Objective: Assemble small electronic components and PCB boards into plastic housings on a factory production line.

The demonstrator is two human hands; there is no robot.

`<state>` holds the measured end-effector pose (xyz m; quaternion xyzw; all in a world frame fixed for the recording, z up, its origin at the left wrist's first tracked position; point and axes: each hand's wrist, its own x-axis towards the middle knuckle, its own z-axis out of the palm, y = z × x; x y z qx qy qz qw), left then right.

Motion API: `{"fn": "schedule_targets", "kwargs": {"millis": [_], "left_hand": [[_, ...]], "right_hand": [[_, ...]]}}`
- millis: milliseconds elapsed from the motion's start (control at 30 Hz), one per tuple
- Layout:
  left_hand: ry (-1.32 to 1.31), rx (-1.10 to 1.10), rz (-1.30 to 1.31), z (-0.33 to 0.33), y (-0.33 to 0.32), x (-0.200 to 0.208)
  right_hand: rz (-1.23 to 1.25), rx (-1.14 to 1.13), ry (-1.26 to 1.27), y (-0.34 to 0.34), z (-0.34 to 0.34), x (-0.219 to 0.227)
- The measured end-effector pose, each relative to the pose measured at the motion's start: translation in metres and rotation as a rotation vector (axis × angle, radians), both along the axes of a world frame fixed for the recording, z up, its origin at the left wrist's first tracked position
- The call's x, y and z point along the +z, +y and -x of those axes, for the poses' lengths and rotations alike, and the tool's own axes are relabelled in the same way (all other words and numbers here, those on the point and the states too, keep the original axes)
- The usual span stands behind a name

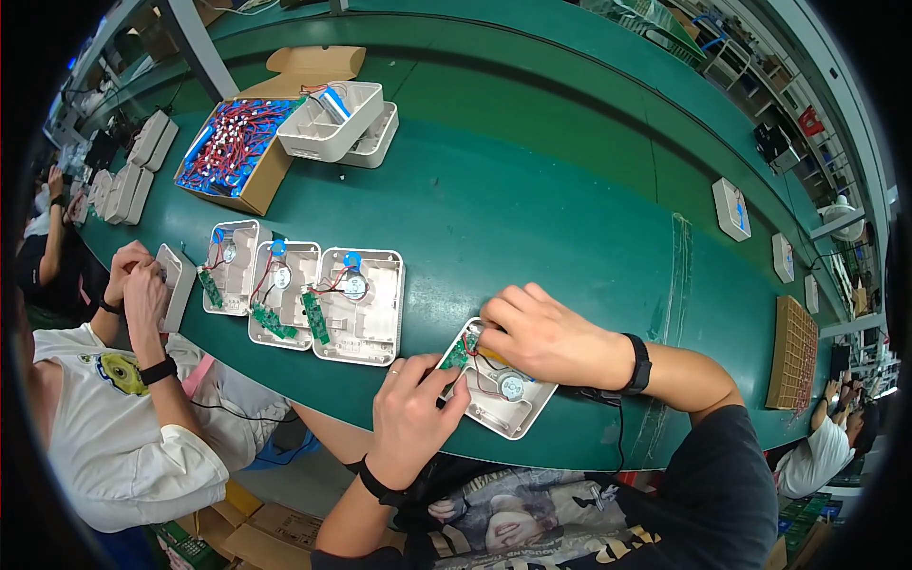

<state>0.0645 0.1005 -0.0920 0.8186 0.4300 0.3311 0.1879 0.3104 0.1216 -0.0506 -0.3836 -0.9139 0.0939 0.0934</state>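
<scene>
A white plastic housing (518, 421) lies open and tilted at the table's near edge. Inside it are a round silver part (511, 385), thin red and black wires and a small green circuit board (458, 354) at its left end. My left hand (414, 410) grips the housing's left edge beside the board, thumb and fingers closed. Over the housing's upper side, my right hand (543, 334) has its fingers bent together down by the board and wires. Something orange-yellow shows under those fingers, but what they pinch is hidden.
Three open white housings (369, 328) with boards and wires stand left. Behind them are a cardboard box (258, 195) of blue wired batteries and stacked white trays (328, 142). A co-worker's hands (141, 285) hold another housing at far left. More housings (731, 211) sit at right.
</scene>
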Motion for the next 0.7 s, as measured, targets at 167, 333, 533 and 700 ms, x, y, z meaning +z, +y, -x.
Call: {"fn": "schedule_targets", "kwargs": {"millis": [167,333,533,700], "left_hand": [[-0.007,-0.003,0.000,-0.002,0.002,0.000],[0.013,0.011,0.008,0.001,0.001,-0.001],[0.073,0.008,-0.091,0.003,-0.003,0.014],[0.206,0.243,-0.243,0.018,0.006,0.030]], "right_hand": [[0.108,-0.072,0.374,0.001,-0.011,-0.016],[0.438,-0.278,0.483,-0.011,-0.011,-0.011],[0.569,-0.349,0.290,-0.016,-0.027,-0.001],[0.411,-0.254,0.301,-0.018,-0.037,-0.014]]}}
